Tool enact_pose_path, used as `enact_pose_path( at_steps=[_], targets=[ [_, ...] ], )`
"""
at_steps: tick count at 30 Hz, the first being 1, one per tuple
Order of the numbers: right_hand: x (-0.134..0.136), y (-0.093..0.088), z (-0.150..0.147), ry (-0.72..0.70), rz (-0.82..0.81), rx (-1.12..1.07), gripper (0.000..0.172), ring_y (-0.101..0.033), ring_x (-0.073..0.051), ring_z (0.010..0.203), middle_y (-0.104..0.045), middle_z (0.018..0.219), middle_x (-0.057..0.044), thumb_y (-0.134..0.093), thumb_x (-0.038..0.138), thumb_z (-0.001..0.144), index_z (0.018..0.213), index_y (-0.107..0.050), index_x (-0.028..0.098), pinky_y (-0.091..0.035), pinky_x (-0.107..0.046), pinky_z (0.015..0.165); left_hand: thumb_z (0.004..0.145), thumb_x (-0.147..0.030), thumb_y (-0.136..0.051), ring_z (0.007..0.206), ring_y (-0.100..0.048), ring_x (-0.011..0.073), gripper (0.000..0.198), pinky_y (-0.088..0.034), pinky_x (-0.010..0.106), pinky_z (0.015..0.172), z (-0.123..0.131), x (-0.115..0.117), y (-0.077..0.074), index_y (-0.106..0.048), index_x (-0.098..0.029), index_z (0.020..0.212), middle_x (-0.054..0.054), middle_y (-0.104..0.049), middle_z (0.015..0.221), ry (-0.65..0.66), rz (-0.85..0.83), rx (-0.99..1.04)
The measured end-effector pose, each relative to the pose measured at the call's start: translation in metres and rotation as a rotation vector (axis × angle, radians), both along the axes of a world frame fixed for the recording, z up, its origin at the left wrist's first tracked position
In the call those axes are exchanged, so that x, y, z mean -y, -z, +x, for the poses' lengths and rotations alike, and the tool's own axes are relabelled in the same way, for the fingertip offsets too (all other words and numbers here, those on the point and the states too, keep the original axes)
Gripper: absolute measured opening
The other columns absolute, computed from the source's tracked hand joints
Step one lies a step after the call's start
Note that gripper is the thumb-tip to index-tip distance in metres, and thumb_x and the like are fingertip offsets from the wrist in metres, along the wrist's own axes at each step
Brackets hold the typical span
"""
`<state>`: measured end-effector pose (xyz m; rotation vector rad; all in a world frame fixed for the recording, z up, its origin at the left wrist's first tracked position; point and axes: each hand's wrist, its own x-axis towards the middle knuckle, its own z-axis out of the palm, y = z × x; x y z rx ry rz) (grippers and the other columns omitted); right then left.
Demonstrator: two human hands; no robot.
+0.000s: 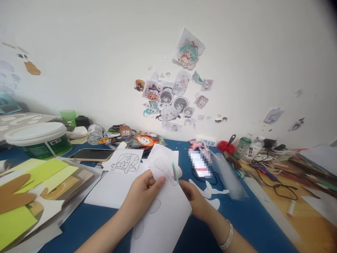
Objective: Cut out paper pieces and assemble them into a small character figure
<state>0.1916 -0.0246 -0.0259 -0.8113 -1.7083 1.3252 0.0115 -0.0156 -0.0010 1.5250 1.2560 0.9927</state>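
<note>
A sheet of white paper [165, 214] with pencilled outlines is pinched in my left hand [146, 189], thumb on top and fingers underneath. My right hand [196, 200], partly behind the sheet, is closed on green scissors [175, 172]. Their blade shows at the paper's upper right, beside a long drawn shape; the handles are mostly hidden. White cut-out paper pieces [209, 190] lie on the blue mat just beyond my right hand. Left of the held sheet is a line drawing [127, 161] of a character, over more blank paper [105, 189].
Yellow and brown sheets [47, 175] pile up at left, near a white-lidded green tub [39, 140] and a phone [91, 154]. Farther right are a lit phone [200, 164], clear plastic film [230, 179], bottles [252, 149] and a glue gun [264, 171].
</note>
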Motion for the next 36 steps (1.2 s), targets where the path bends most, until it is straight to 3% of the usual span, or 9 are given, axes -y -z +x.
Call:
enact_pose_path(
  at_steps=[12, 29, 36],
  targets=[
    [0.0004, 0.0017, -0.0003, 0.001, 0.008, -0.026, 0.04, -0.06, -0.021, 0.087, -0.066, 0.096, -0.005, -0.07, 0.023, 0.07, 0.109, -0.062, 0.019, -0.047, -0.035, 0.08, 0.072, -0.054, -0.05, 0.045, -0.031, 0.0084, 0.04, -0.023, 0.021, 0.042, -0.0004, -0.0004, -0.0011, -0.031, -0.022, 0.059, -0.009, -0.03, 0.05, 0.013, -0.004, 0.0],
    [0.0012, -0.0004, 0.0008, 0.005, 0.06, 0.008, 0.032, -0.059, -0.017, 0.072, -0.066, 0.081, -0.001, -0.069, 0.015, 0.07, 0.101, -0.065, 0.018, -0.047, -0.029, 0.069, 0.073, -0.054, -0.051, 0.046, -0.037, 0.0097, 0.036, -0.026, 0.021, 0.042, -0.0034, -0.0057, 0.0022, -0.044, -0.019, 0.069, -0.009, -0.031, 0.051, 0.067, -0.006, 0.04],
    [0.0021, -0.0063, 0.0013, -0.015, 0.067, 0.032, 0.032, -0.061, -0.018, 0.077, -0.066, 0.086, -0.002, -0.068, 0.015, 0.071, 0.103, -0.065, 0.017, -0.048, -0.03, 0.075, 0.071, -0.051, -0.054, 0.044, -0.039, 0.0105, 0.033, -0.027, 0.021, 0.041, -0.0056, -0.0042, -0.0026, -0.047, -0.019, 0.068, -0.008, -0.037, 0.049, 0.072, -0.009, 0.061]
  ],
)
